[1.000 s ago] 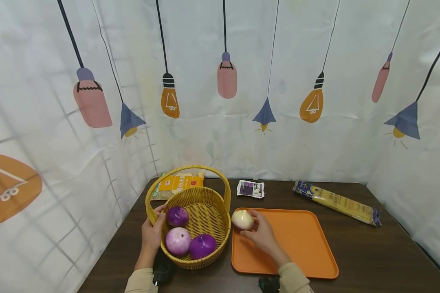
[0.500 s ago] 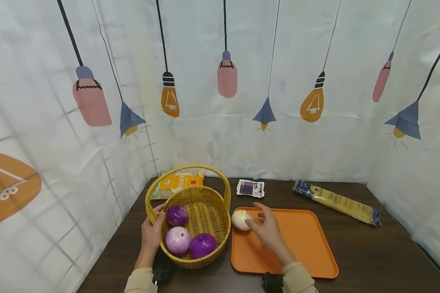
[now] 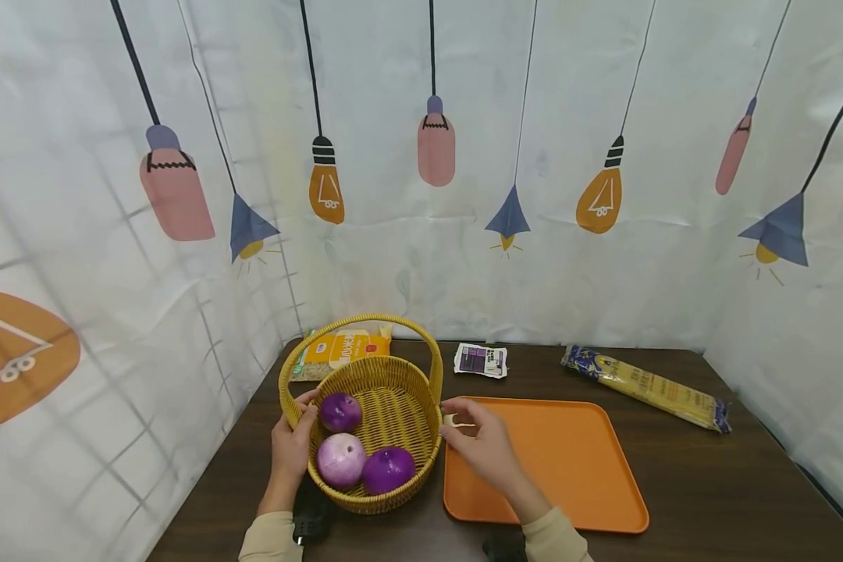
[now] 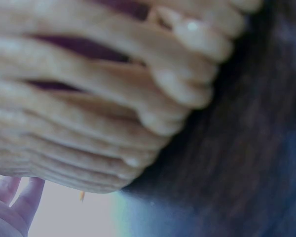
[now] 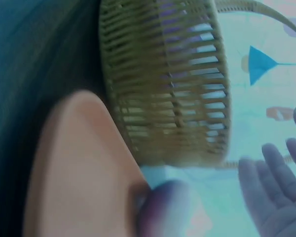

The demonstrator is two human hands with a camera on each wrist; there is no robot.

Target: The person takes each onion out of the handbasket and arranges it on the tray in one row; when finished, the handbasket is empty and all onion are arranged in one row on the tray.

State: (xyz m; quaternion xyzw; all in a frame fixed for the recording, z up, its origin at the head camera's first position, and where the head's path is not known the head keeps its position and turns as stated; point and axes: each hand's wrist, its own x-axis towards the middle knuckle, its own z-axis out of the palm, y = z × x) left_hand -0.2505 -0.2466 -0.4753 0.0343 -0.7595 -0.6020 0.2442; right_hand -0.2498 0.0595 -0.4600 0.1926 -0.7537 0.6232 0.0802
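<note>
**Two hands at a wicker basket beside an orange tray**

We look down on a dark brown wooden table [image 3: 709, 484], closed in on three sides by white cloth [image 3: 407, 257] printed with hanging lamps and bulbs.

From the head camera we see the wicker basket [image 3: 393, 406] with its arched handle standing at the table's left, holding three purple onions [image 3: 341, 413]. The orange tray [image 3: 569, 468] lies just to its right, touching or nearly touching the basket wall. The left hand [image 3: 291, 449] grips the basket's near-left rim, thumb over the edge. The right hand [image 3: 481, 445] sits over the tray's left end, right at the basket, its fingers loosely spread and pointing toward the basket. A pale sliver of the white onion [image 3: 449, 420] shows behind those fingers; the hand hides most of it, and we cannot tell whether the fingers touch it.

The left wrist camera gives only a blurred close view of the woven wall and the dark wood below, with fingertips at the lower left corner. The right wrist camera shows the basket side from low down, the tray's rounded corner, and open, straight fingers at the right edge.

Behind the basket lies a yellow packet [image 3: 340, 351]; a small purple-and-white packet [image 3: 481, 361] and a long pack of noodles [image 3: 646, 388] lie beyond the tray.
</note>
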